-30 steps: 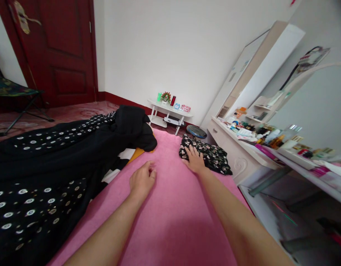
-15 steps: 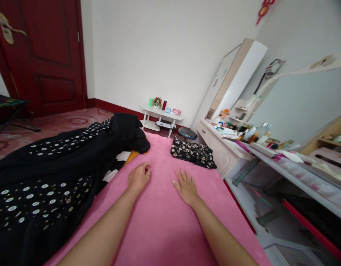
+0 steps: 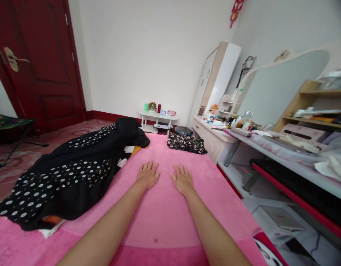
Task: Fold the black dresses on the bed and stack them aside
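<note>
My left hand [image 3: 148, 175] lies flat, palm down, on the pink bed cover [image 3: 162, 210], fingers stretched out and holding nothing. Beside it, my right hand [image 3: 182, 178] rests the same way on the cover, with its fingers spread. Beyond the right hand is a folded black floral garment [image 3: 186, 143], which neither hand touches. To the left of my left hand spreads a heap of black clothing [image 3: 84, 166] with white-dotted cloth. A bit of yellow and white fabric [image 3: 128, 153] shows at its edge.
A low white stand [image 3: 156, 115] holding a potted plant [image 3: 152, 106] is against the far wall. On the right runs a dressing table [image 3: 215, 135] with a mirror [image 3: 287, 81] and many bottles. A folding stool [image 3: 15, 127] stands near the dark red door [image 3: 45, 66].
My left hand has gone from slightly curled to flat and spread on the cover. My view has shifted, showing more of the desk on the right. My right hand stays flat.
</note>
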The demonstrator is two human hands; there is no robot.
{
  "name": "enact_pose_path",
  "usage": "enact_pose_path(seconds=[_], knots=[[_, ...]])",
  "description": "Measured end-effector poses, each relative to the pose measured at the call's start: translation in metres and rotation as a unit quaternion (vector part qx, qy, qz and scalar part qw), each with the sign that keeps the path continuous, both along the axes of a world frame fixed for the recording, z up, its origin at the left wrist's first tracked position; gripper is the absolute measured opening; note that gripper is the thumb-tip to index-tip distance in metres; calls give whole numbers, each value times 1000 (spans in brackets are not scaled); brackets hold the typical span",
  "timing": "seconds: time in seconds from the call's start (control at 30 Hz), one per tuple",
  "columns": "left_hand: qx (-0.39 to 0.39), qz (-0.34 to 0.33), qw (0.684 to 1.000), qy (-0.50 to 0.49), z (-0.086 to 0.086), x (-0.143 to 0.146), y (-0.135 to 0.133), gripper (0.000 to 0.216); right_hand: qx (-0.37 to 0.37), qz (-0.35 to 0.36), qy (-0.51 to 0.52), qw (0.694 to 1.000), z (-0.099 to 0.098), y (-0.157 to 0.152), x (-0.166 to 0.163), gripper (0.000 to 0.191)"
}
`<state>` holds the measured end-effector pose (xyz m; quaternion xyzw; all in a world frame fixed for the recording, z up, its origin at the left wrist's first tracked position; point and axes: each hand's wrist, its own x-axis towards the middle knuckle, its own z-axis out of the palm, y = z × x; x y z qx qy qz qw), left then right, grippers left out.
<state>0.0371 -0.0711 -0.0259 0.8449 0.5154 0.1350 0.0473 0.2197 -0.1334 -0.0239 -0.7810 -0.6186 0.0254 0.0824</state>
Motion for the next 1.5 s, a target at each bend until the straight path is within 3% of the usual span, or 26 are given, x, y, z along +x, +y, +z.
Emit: enact_pose_path(seconds=[0.17,0.27,0.4,0.53,0.63,0.73,0.77,0.83,0.9,0.97,1.03,1.1,1.2,1.3,1.4,1.5], knots=[[-26,-11,999,17,-1,-8,-16,61,41,-1,21,999,1,-9,1,62],[-32,-30,999,20,2,-13,-29,63,90,9,44,995,1,-8,9,50],[-38,-59,997,19,7,-23,-53,63,166,31,92,981,-6,-2,23,33],[-32,-109,993,9,12,-44,-76,61,201,52,121,971,-15,5,32,29],[-49,-224,973,13,32,-68,-76,58,212,62,127,967,-19,8,35,29],[-47,-312,949,15,76,-94,-51,39,214,64,122,967,-20,10,35,28],[-5,-275,961,-9,94,-104,-38,30,213,63,120,967,-20,11,36,28],[58,-192,979,-44,126,-128,-9,34,212,61,117,968,-21,12,36,28],[168,-23,984,-60,146,-156,19,45,212,59,116,969,-21,13,36,28],[180,118,975,-48,146,-186,39,68,214,56,114,968,-22,14,37,28],[102,210,971,-49,131,-212,48,81,216,54,112,969,-23,14,37,28],[86,253,961,-73,111,-227,48,77,215,51,107,969,-23,14,37,27],[181,280,939,-90,91,-230,38,61,208,49,99,972,-20,12,35,27],[220,302,924,-74,88,-222,28,52,208,48,96,972,-16,9,31,26],[187,329,925,-33,91,-214,23,53,207,36,89,974,-12,6,25,25],[170,304,936,49,96,-208,24,53,207,24,75,975,-6,3,18,24]])
